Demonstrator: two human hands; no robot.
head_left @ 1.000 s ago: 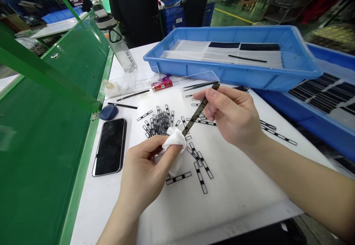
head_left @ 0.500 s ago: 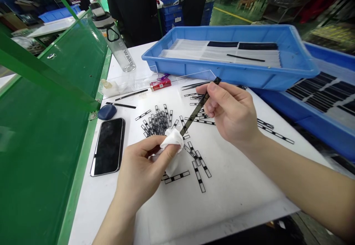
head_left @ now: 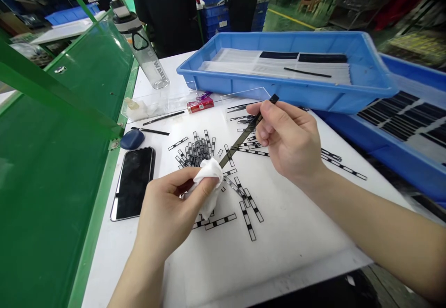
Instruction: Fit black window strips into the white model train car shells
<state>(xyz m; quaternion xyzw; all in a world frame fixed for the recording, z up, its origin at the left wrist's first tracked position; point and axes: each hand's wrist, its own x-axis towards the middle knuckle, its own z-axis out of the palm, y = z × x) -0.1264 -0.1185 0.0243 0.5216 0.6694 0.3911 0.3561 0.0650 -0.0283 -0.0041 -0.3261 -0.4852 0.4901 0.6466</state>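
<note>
My right hand (head_left: 289,138) pinches the upper end of a narrow dark strip (head_left: 240,140), which slants down to the left. A white cloth (head_left: 209,173) is gripped between the thumb and fingers of my left hand (head_left: 174,210), wrapped about the strip's lower end, so that end is hidden. Below the hands lies a heap of small black-framed clear strips (head_left: 198,149). Several more loose strips (head_left: 248,219) are scattered on the white table (head_left: 278,266), and another group (head_left: 249,145) lies partly behind my right hand.
A blue tray (head_left: 296,87) with rows of strips stands at the back, over a second blue tray (head_left: 418,159) on the right. Left lie a phone (head_left: 134,182), a dark blue case (head_left: 132,139) and a red box (head_left: 200,105). A bottle (head_left: 149,62) stands behind; people (head_left: 165,15) are beyond.
My left hand with the cloth has slid slightly down and left along the strip, baring more of it. My right hand has stayed nearly in place.
</note>
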